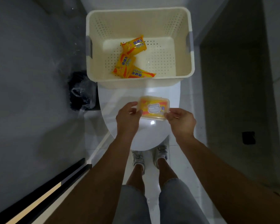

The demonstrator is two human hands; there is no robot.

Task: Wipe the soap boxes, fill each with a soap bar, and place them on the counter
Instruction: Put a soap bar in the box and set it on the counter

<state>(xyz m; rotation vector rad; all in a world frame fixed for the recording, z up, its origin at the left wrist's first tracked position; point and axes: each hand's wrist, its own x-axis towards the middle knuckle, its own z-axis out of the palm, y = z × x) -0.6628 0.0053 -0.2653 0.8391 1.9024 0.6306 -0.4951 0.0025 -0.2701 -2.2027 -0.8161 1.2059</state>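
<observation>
Both forearms reach forward over the closed toilet lid (145, 135). Left hand (128, 118) and right hand (181, 121) each pinch an end of the soap box (153, 108) — a clear lidded case with a yellow wrapped bar inside, held above the lid. It looks light, rigid and smooth, likely slippery; the short ends suit gripping best. Three wrapped soap bars (130, 59) lie in the cream basket (183, 46) behind.

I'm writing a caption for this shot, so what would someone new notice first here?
First, the clear soap box with a yellow wrapped bar inside, pinched at its ends by the left hand and right hand over the white toilet lid. Behind it, three yellow soap packets lie in a cream basket.
</observation>
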